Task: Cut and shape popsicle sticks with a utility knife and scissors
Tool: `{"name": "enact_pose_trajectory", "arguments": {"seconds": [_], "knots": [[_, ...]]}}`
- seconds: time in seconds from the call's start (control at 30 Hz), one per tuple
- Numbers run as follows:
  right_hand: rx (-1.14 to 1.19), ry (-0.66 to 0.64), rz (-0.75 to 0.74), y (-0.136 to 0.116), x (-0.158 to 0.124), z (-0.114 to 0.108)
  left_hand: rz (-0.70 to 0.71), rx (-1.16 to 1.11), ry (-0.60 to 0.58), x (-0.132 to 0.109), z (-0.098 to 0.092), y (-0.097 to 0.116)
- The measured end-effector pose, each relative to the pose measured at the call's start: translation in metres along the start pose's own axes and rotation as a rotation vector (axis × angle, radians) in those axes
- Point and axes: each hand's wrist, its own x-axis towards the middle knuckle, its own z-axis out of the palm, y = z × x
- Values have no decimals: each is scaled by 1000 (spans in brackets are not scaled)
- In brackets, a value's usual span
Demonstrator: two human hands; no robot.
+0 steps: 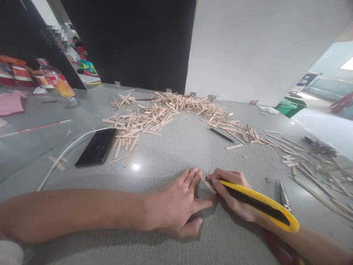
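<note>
A yellow and black utility knife (256, 204) is gripped in my right hand (231, 187), its front end pointing left at a small wooden stick (209, 184). That stick lies on the grey table between my two hands. My left hand (182, 206) rests on the table with its fingers spread, fingertips at the stick's upper end and the index finger reaching toward its lower end. Behind my hands, a large heap of wooden sticks (154, 116) curves across the table.
At left are a phone (97, 147) with a white cable (64, 151) and a plastic bottle (62, 84). A black pencil (222, 135) lies beyond my right hand. Pliers or scissors (284, 197), partly hidden, and long strips (317, 180) lie at right. Upright panels (237, 48) stand behind.
</note>
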Motion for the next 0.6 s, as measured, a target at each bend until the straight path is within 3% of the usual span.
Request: {"name": "enact_pose_trajectory", "arguments": {"seconds": [0.3,0.6], "knots": [[-11,159,-66,1,-9,0,9,-22,20,-1,2,-1],[9,44,22,-2,3,2,5,-44,25,-1,1,-2]]}}
